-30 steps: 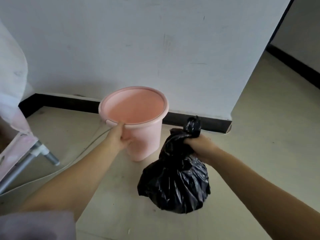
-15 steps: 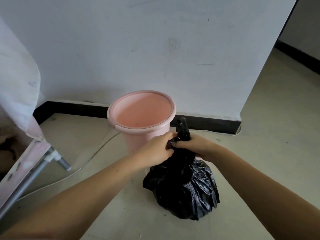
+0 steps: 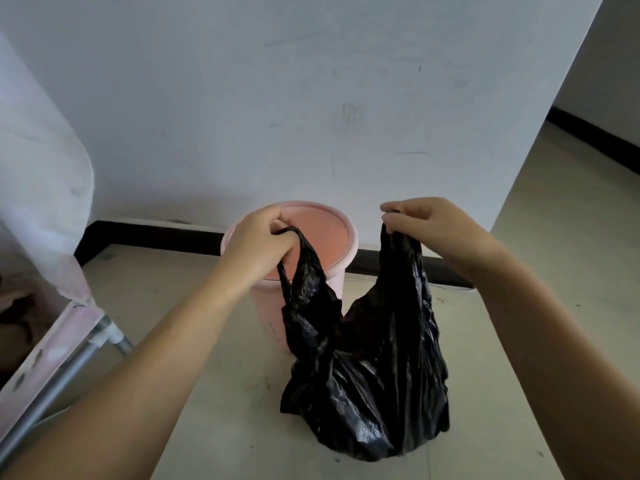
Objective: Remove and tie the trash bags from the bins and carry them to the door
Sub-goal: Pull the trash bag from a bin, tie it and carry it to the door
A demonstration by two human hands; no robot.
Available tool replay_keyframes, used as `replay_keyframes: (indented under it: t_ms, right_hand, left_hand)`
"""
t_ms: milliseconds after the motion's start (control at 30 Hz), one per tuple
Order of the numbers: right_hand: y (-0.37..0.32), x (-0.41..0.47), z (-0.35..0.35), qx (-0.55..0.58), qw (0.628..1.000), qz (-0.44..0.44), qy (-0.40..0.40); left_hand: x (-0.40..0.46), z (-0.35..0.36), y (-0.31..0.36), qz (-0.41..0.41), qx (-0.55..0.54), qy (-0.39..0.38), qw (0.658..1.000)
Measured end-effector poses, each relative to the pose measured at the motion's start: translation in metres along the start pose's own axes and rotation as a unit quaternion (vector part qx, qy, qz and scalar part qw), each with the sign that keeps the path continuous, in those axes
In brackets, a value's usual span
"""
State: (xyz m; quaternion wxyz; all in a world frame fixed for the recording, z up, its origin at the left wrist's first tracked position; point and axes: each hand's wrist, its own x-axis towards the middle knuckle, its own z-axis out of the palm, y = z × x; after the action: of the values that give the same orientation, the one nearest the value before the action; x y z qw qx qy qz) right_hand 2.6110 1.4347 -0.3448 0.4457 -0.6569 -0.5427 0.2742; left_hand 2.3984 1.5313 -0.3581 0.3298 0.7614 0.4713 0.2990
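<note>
head view, looking down, floor near

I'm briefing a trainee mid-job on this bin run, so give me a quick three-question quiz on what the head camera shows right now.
1. True or false: the black trash bag is already knotted shut.
2. What does each hand grip: A) the bin's rim, B) one side of the bag's top, C) nothing?
3. What colour is the bin behind the bag?

Key:
1. False: the left hand and right hand hold its two top ends apart.
2. B.
3. Pink, with no liner visible inside.
</note>
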Motion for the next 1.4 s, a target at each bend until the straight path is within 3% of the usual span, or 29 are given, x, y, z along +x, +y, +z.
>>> replay_keyframes:
  t_ms: [100, 167, 233, 300, 367, 500, 633, 733, 867, 967, 1033, 1100, 1167, 1233, 1333, 1400]
  right_hand:
    - [0.007, -0.006, 0.011, 0.217, 0.969, 0.022, -0.116]
    - [0.013, -0.010, 0.024, 0.136, 0.960, 0.020, -0.244]
    - [0.013, -0.015, 0.047, 0.000, 0.947, 0.007, -0.321]
    - [0.010, -0.018, 0.069, -0.073, 0.951, 0.007, -0.301]
    - [0.008, -0.020, 0.082, -0.068, 0.965, 0.014, -0.253]
    - [0.011, -0.013, 0.075, 0.009, 0.979, 0.089, -0.182]
    - [0.015, -0.013, 0.067, 0.015, 0.985, 0.101, -0.142]
    - [0.019, -0.010, 0.067, 0.007, 0.986, 0.102, -0.129]
    - [0.024, -0.010, 0.065, 0.018, 0.985, 0.089, -0.149]
    - [0.030, -0.014, 0.065, 0.059, 0.964, 0.119, -0.231]
    - [0.032, -0.015, 0.070, 0.093, 0.954, 0.135, -0.249]
    - [0.034, -0.012, 0.074, 0.140, 0.956, 0.152, -0.210]
    - [0.037, -0.007, 0.072, 0.223, 0.945, 0.188, -0.148]
    - [0.042, -0.004, 0.065, 0.320, 0.912, 0.215, -0.142]
    - [0.043, -0.005, 0.059, 0.371, 0.884, 0.201, -0.203]
    - [0.043, -0.008, 0.056, 0.322, 0.899, 0.158, -0.253]
  left_hand:
    - [-0.012, 0.002, 0.020, 0.109, 0.087, -0.009, 0.990]
    - [-0.017, 0.006, 0.030, 0.150, 0.146, -0.003, 0.978]
    - [-0.019, 0.013, 0.033, 0.152, 0.119, -0.032, 0.981]
    - [-0.024, 0.024, 0.033, 0.144, 0.026, -0.118, 0.982]
    - [-0.025, 0.031, 0.031, 0.147, -0.003, -0.174, 0.974]
    - [-0.011, 0.026, 0.010, 0.110, -0.077, -0.168, 0.977]
    - [-0.011, 0.033, -0.012, 0.106, 0.020, -0.253, 0.961]
    - [-0.009, 0.042, -0.016, 0.120, 0.125, -0.175, 0.969]
    - [0.001, 0.043, -0.021, 0.096, 0.088, -0.027, 0.991]
    - [-0.003, 0.051, -0.027, 0.028, 0.072, 0.024, 0.997]
    - [-0.009, 0.058, -0.031, -0.048, -0.073, -0.025, 0.996]
    - [-0.015, 0.061, -0.032, -0.095, -0.245, -0.159, 0.952]
    - [-0.022, 0.067, -0.036, -0.056, -0.255, -0.290, 0.921]
    - [-0.031, 0.080, -0.037, -0.013, -0.190, -0.365, 0.911]
    - [-0.036, 0.096, -0.039, -0.021, -0.196, -0.344, 0.918]
    - [-0.029, 0.092, -0.043, -0.061, -0.218, -0.276, 0.934]
